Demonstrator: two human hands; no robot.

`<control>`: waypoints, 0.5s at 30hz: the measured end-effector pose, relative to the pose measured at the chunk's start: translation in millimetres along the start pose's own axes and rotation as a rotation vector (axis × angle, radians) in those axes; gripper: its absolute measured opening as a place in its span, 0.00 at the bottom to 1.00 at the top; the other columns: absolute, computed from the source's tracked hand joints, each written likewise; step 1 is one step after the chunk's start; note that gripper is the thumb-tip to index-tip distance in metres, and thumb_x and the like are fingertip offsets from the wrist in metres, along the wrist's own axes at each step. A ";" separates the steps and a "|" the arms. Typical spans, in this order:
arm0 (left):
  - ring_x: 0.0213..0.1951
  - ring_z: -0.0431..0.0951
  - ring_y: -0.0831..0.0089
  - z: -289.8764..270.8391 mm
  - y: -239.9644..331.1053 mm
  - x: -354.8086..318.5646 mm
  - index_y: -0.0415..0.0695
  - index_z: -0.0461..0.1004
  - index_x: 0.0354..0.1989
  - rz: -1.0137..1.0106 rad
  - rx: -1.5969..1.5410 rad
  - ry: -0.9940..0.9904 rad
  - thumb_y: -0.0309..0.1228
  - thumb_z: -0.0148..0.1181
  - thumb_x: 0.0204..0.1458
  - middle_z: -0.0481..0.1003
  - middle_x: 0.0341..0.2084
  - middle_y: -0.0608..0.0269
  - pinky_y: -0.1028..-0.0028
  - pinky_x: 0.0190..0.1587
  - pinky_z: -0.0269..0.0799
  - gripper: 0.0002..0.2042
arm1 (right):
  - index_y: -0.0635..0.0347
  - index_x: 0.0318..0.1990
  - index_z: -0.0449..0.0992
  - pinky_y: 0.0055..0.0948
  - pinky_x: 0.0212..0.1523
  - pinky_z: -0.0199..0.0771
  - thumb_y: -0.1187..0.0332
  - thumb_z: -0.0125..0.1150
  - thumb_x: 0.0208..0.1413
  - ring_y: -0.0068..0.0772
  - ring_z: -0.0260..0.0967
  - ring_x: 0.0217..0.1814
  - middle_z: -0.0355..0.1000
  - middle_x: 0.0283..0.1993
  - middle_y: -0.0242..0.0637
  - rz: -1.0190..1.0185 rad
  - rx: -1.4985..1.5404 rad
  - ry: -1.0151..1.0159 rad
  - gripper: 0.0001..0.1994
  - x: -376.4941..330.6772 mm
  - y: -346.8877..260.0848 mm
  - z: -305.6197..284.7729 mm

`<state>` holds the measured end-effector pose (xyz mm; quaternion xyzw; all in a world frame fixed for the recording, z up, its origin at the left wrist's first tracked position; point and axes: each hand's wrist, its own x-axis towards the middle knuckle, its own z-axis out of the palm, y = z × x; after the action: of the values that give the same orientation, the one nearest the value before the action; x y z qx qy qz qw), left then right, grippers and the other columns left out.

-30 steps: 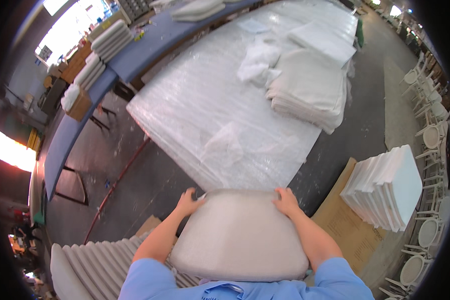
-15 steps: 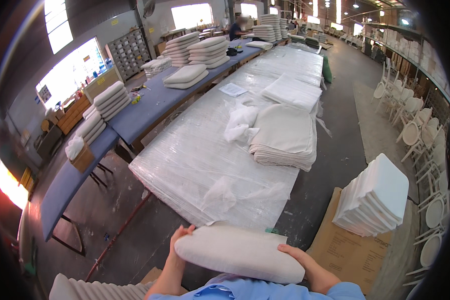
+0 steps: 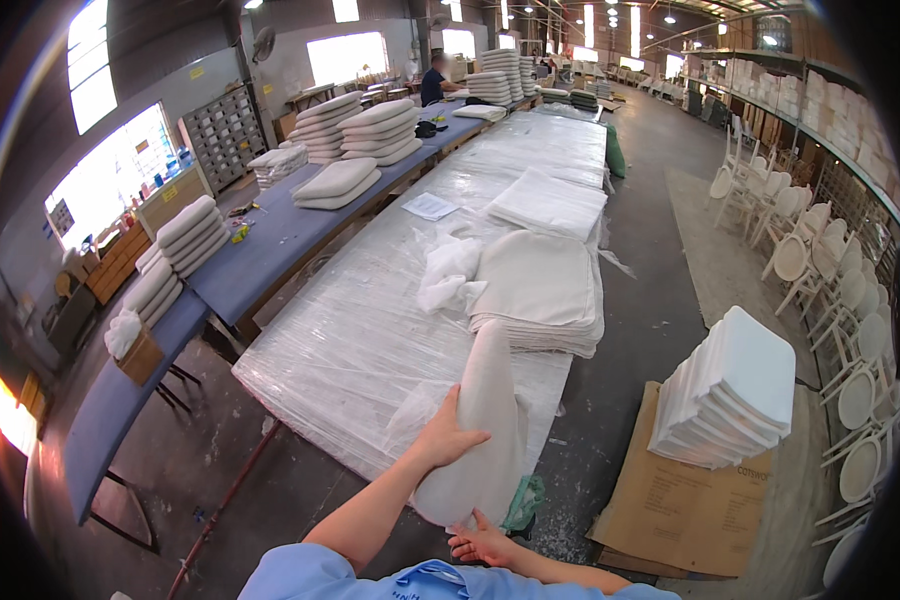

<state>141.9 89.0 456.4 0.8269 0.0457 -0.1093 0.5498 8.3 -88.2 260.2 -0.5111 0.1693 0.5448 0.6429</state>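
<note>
A pale off-white seat cushion stands tilted in front of me, its long side running away from my body over the near end of the plastic-wrapped table. My left hand grips its left side, thumb lying across the face and fingers round the edge. At the cushion's near lower end, my right hand pinches the border, fingers partly curled. Just past the cushion's far tip lies a pile of off-white fabric covers. Beside the near end hangs a bit of green plastic.
Clear film covers the long table, with a crumpled white bag and a paper sheet on it. Stacked cushions line the blue bench at left. White foam pads stand on cardboard at right, near chairs.
The cushion has turned from lying crosswise to pointing away from me. My left hand has shifted forward along its side, and my right hand has moved to its near end.
</note>
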 end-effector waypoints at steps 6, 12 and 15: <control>0.70 0.60 0.43 4.0 -50.7 -57.6 0.36 0.42 0.76 0.286 0.281 0.040 0.43 0.71 0.47 0.59 0.68 0.32 0.58 0.72 0.57 0.53 | 0.58 0.61 0.73 0.30 0.35 0.77 0.58 0.59 0.67 0.29 0.77 0.36 0.76 0.43 0.33 -0.381 -0.094 0.124 0.20 -6.3 -100.9 -89.9; 0.69 0.64 0.50 42.7 -77.5 -142.6 0.37 0.53 0.73 -0.081 -0.156 0.084 0.41 0.78 0.44 0.64 0.66 0.38 0.62 0.70 0.59 0.51 | 0.51 0.63 0.73 0.38 0.51 0.67 0.46 0.53 0.69 0.25 0.70 0.53 0.75 0.51 0.28 -0.872 -0.167 0.436 0.24 -2.8 -291.9 -102.7; 0.65 0.70 0.57 54.8 -75.0 -142.0 0.40 0.57 0.72 -0.180 -0.286 0.220 0.40 0.79 0.43 0.70 0.61 0.43 0.63 0.67 0.64 0.48 | 0.47 0.60 0.74 0.41 0.54 0.63 0.43 0.52 0.67 0.25 0.67 0.55 0.74 0.53 0.26 -0.932 -0.198 0.352 0.24 25.4 -350.9 -83.9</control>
<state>-17.9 74.3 401.4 0.7400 0.1944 -0.0597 0.6411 352.2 -104.8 371.2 -0.6749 -0.0231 0.1191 0.7278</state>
